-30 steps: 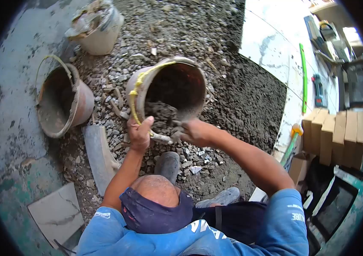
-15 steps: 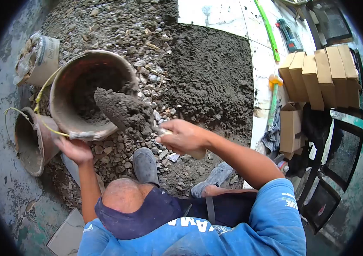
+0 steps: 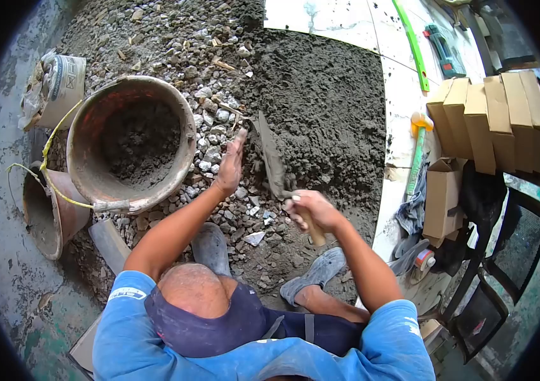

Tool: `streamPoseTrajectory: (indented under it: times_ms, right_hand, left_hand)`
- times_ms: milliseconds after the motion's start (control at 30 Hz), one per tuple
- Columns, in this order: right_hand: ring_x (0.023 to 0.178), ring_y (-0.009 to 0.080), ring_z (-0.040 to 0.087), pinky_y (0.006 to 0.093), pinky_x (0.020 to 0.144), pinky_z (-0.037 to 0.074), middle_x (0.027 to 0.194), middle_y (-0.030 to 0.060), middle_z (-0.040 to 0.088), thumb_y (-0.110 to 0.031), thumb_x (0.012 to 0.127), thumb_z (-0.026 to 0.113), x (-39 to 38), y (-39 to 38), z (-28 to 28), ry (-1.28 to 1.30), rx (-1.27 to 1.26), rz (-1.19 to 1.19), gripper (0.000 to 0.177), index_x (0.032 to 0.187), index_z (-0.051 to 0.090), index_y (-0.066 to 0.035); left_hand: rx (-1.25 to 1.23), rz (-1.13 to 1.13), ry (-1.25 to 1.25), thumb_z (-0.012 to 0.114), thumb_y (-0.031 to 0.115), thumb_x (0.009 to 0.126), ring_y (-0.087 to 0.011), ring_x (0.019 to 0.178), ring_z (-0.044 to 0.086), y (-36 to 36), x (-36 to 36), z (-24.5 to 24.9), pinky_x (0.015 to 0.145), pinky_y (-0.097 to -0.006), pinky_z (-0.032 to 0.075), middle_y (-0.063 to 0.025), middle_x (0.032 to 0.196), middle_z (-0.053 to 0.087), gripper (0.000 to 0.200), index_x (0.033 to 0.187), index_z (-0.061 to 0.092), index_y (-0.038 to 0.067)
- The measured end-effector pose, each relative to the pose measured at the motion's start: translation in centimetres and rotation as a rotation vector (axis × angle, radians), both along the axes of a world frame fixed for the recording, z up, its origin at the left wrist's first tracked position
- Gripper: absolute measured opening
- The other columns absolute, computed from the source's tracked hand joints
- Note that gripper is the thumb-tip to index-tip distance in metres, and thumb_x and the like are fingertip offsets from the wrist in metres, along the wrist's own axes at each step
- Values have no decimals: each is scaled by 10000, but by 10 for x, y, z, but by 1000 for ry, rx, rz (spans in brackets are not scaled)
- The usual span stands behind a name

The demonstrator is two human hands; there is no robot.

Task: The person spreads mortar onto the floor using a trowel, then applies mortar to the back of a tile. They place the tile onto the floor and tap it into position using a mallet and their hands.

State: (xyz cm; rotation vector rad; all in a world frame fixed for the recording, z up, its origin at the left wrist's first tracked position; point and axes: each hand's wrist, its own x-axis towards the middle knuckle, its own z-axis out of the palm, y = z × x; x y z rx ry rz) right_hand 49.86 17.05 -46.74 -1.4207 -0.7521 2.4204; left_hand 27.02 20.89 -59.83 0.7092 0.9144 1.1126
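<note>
My right hand (image 3: 313,211) is wrapped round the wooden handle of a trowel (image 3: 272,159). The blade is tilted on its edge at the left border of the dark wet mortar bed (image 3: 324,108). My left hand (image 3: 232,164) is raised over the gravel beside the blade, fingers stretched out, holding nothing. To its left stands a large bucket (image 3: 184,162) with mortar (image 3: 146,136) inside and a yellow handle hanging at its side.
A smaller bucket (image 3: 70,209) lies tipped beside the big one, below a torn bag (image 3: 60,89). White tiles (image 3: 340,25) border the mortar. A green level (image 3: 413,44), a mallet (image 3: 418,146) and cardboard boxes (image 3: 473,127) are at the right. Loose gravel (image 3: 162,38) covers the ground.
The loaded trowel has moved from over the bucket to the mortar's edge, and its load has come off. My left hand has left the bucket rim and moved right, beside the blade.
</note>
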Motion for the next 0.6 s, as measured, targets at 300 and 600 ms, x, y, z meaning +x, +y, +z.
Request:
streamPoseTrajectory:
  times_ms: [300,600]
  right_hand:
    - [733,284,647,407,623,520,801,118,635,-460,941,483,56,61,-10,-1216,1099,1029,389,1040,606,-105]
    - [696,280,656,415,636,533,743,119,656,-546,916,490,47,206,-7,-1198,811,1173,452,933,629,-116]
  left_hand:
    - [34,12,-126,156,687,927,-209,1463,-76,26,29,-2,1143,-369,-101,-85,1596,-41,848,1517,-65,120]
    - [2,-12,47,114,794,843,-205,1462,-66,142,32,17,1144,-345,-89,-154,1579,-70,1021,1494,-73,30]
